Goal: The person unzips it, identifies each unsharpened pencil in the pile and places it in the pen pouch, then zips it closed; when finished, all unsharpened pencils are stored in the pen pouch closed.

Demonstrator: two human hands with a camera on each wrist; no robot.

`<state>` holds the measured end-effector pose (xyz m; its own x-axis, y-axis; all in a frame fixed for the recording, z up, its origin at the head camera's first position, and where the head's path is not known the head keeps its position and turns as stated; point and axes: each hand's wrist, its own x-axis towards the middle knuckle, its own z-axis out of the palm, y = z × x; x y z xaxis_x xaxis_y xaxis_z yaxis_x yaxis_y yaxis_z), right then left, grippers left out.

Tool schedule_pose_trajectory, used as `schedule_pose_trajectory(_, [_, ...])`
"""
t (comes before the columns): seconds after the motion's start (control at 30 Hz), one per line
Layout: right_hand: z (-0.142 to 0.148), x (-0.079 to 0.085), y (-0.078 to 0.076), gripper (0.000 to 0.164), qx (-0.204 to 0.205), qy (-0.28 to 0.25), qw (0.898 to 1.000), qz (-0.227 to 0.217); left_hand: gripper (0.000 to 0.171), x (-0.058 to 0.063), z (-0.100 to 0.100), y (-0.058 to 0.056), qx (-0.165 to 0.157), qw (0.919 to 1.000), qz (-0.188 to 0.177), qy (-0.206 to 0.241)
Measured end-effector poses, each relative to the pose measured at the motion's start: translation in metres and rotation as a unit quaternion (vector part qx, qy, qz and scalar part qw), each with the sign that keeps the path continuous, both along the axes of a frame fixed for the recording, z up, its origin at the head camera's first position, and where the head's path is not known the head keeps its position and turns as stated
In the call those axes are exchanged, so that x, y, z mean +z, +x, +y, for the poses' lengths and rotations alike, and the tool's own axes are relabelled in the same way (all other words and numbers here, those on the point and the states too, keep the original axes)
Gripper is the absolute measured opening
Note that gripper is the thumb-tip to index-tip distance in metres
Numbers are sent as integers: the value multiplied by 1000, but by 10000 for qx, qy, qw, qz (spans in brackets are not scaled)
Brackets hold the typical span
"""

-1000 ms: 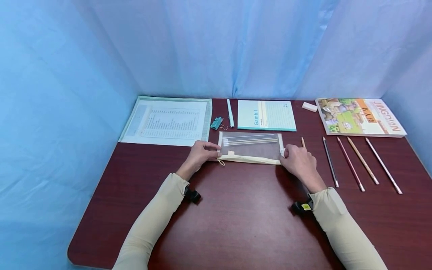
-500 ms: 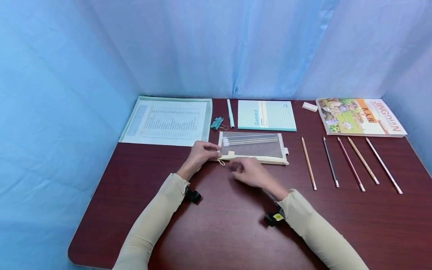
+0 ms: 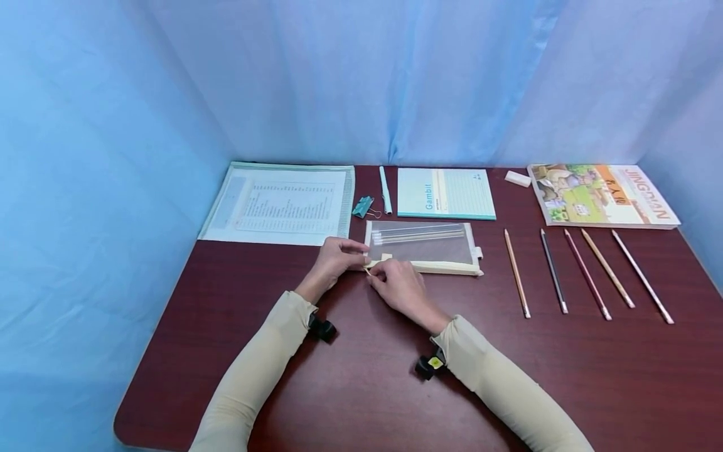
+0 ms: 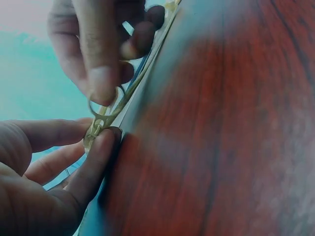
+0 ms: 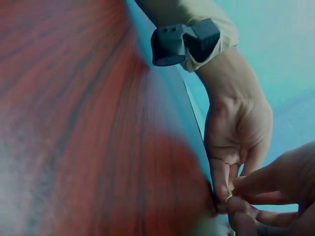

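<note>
A see-through zippered pencil case [image 3: 440, 250] with cream edging lies flat on the dark red-brown table, several slim pencils with white ends [image 3: 395, 236] inside it. My left hand [image 3: 334, 260] pinches the front left corner, at the end of the zipper. Close beside it, my right hand [image 3: 401, 287] pinches the cream ring of the zipper pull [image 4: 104, 117] between thumb and fingertips. In the left wrist view the ring stands up from the slider, right at the left hand's fingertips. The zipper's front edge runs off to the right, partly behind the right hand.
Several loose pencils [image 3: 587, 274] lie apart on the right. Along the back are a paper-filled folder [image 3: 282, 201], a teal binder clip [image 3: 363, 206], a pen [image 3: 386, 190], a notebook [image 3: 446, 193], an eraser [image 3: 518, 179] and a picture book [image 3: 601, 196].
My right hand has let go of the case's right corner, moved left along the zipper and taken hold of the pull ring. The left hand has stayed at the left corner.
</note>
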<state>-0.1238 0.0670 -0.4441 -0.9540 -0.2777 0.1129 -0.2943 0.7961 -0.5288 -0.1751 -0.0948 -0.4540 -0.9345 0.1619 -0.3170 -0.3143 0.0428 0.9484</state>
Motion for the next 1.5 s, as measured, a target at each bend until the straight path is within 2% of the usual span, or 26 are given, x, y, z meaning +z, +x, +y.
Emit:
schedule_pose_trajectory(0.1, [0, 1, 1, 7, 77, -43, 9988, 483, 29, -1, -1, 0, -16, 9999, 35, -162])
schedule_pose_trajectory(0.2, [3, 0, -1, 7, 120, -70, 9975, 692, 29, -2, -1, 0, -40, 9994, 61, -352])
schedule_pose_trajectory(0.37, [10, -2, -7, 7, 98, -76, 9983, 578, 29, -4, 0, 1, -76, 9993, -8, -354])
schedule_pose_trajectory(0.6, [32, 0, -10, 9, -59, -71, 9992, 395, 33, -3, 2, 1, -86, 9998, -155, 74])
schedule_pose_trajectory(0.77, [63, 3, -10, 10, -224, -142, 9989, 399, 31, -2, 0, 1, -78, 9999, -113, -14])
schedule_pose_trajectory(1.03, [111, 4, -9, 10, -529, 136, 9972, 517, 30, -1, -2, 1, -122, 9998, -116, -96])
schedule_pose_trajectory(1.3, [140, 1, -4, 8, -687, 217, 9960, 526, 30, -1, -1, 0, -130, 9997, -99, -178])
schedule_pose_trajectory(1.5, [158, 5, -1, 8, -837, 188, 9952, 472, 30, -2, 1, 0, -116, 9997, -98, -203])
